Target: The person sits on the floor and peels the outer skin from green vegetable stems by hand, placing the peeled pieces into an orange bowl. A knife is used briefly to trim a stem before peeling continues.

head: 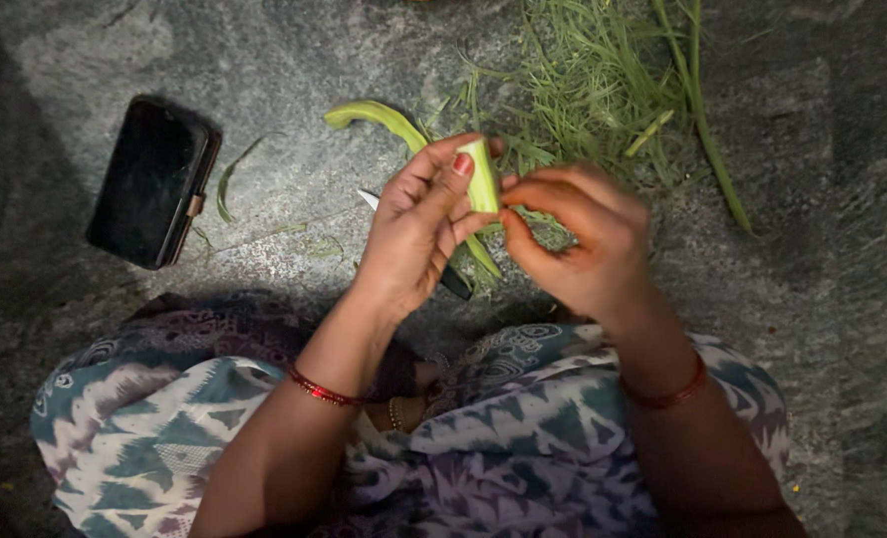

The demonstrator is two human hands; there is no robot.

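Holding a pale green stalk piece (481,177) upright between thumb and fingers, the left hand (418,224) is curled closed around it, red-painted nails showing. The right hand (583,234) sits just beside it, fingers bent inward and pinched at the lower part of the same piece — whether it grips a thin strip there I cannot tell. Both hands hover above the stone floor (822,199). A knife (369,198) lies on the floor under the left hand, mostly hidden, only its tip and dark handle end showing. Behind the hands lie a curved green stalk (374,115) and a heap of thin green peelings (593,80). A dark phone (152,181) in a case lies well apart to the left.
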